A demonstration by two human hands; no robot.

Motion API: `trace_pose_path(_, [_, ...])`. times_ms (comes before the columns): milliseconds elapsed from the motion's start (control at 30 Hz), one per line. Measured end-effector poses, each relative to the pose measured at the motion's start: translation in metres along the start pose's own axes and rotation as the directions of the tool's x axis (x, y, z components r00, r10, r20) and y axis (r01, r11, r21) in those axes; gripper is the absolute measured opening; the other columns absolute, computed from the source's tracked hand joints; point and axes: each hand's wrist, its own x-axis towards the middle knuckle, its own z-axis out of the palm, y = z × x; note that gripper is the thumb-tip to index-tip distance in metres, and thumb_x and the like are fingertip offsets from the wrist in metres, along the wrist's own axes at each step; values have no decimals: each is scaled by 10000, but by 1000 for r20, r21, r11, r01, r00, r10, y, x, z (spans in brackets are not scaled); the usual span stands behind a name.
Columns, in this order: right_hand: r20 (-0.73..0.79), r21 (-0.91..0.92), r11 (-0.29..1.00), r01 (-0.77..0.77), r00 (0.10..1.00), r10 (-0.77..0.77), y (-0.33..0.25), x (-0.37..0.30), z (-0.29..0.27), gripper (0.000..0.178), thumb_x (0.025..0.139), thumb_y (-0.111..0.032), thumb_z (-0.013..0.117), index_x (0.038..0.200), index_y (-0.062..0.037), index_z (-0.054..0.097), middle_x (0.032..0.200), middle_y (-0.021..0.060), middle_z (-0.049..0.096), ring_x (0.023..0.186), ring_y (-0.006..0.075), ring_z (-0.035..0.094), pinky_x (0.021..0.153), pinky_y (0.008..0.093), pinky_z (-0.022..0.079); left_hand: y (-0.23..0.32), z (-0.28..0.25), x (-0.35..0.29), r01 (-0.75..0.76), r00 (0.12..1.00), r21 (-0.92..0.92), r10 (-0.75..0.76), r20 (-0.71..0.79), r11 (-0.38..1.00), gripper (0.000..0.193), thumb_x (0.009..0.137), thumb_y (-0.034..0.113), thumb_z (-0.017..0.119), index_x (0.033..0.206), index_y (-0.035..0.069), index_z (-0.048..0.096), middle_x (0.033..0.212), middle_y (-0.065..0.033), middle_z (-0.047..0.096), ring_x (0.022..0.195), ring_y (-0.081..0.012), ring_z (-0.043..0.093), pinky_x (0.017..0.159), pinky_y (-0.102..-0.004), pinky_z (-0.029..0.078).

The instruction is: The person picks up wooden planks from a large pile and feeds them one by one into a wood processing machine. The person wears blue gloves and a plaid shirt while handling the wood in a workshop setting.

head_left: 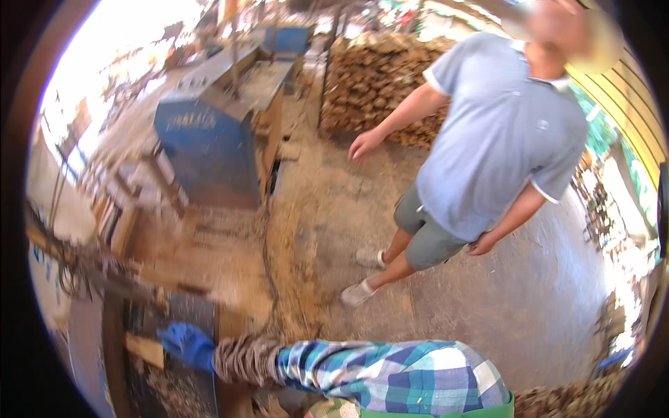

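Note:
My right hand (187, 345), in a blue glove, reaches across to the lower left. Its fingers point left and look slightly apart. Beside the fingertips lies a short pale wooden block (145, 350); whether they touch it I cannot tell. The block rests over a dark metal trough (188, 310) with wood chips (174, 393) below. A brown gathered cuff (245, 359) and a checked sleeve (390, 373) cover my right arm. My left hand is not in view.
A person in a blue shirt (498, 139) stands on the floor at the right. A blue metal machine (205, 150) stands at the upper left, a wood stack (380, 83) behind. A dark cable (268, 258) runs along the floor. More wood pieces (571, 400) lie lower right.

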Motion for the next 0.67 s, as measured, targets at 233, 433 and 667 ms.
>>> trace_pose_path(233, [-75, 352, 827, 438, 894, -442, 51, -52, -15, 335, 1006, -292, 567, 1260, -89, 648, 1117, 169, 617, 1098, 347, 609, 948, 455, 495, 35, -32, 78, 5, 985, -336, -63, -162, 942, 647, 1039, 351, 539, 1542, 2, 333, 1553, -234, 345, 1404, -395, 346, 1158, -507, 330])
trace_pose_path(433, [249, 572, 791, -219, 965, 87, 174, -202, 7, 366, 1013, -283, 595, 1270, -30, 648, 1098, 129, 676, 949, 264, 668, 821, 396, 533, -33, -31, 25, 315, 928, -538, -371, 4, 782, 736, 1027, 426, 555, 1573, 16, 281, 1614, -237, 248, 1480, -411, 224, 1210, -526, 240])
trace_pose_path(667, [568, 139, 720, -680, 650, 505, 302, -320, 42, 431, 1012, -323, 590, 1291, 2, 640, 1138, 116, 716, 880, 238, 714, 721, 372, 545, -5, 37, -174, 918, 238, -378, -931, 278, 122, 983, 947, 612, 609, 1611, 28, 177, 1660, -270, 140, 1535, -463, 110, 1235, -599, 169])
